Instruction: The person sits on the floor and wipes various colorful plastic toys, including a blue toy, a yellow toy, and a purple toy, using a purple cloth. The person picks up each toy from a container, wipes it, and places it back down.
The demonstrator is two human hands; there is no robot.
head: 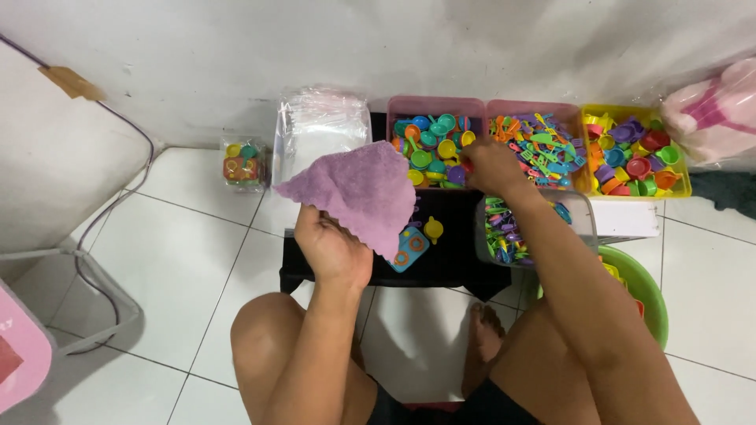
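Head view, person seated on a white tiled floor (197, 260) facing a low black bench (449, 264).

Left hand (335, 248): raised over the near left part of the bench, fingers clamped on the lower edge of a purple cloth (354, 189). The cloth stands up from the grip and fans out toward the wall, hiding part of the bench behind it.

Right hand (492, 165): reaches forward to the edge between two pink bins. Fingers curl down at the rim of the left pink bin (433, 102), which holds round toy pieces in green, blue, yellow and orange. Cannot tell whether the fingers are closed on a piece; the back of the hand hides the tips.

Surroundings: the right pink bin (535, 110) holds small toy utensils; a yellow bin (677, 189) beside it holds toy pots and cups. A clear tub (579, 208) of mixed pieces sits under the right forearm. A stack of clear plastic bags (319, 126) lies left of the bins. On the bench, just right of the cloth, lie a blue toy stove (409, 250) and a yellow toy pan (433, 229). A small packed bag of toys (242, 164) rests on the floor near the wall. A green basin (646, 291) sits at the far right.
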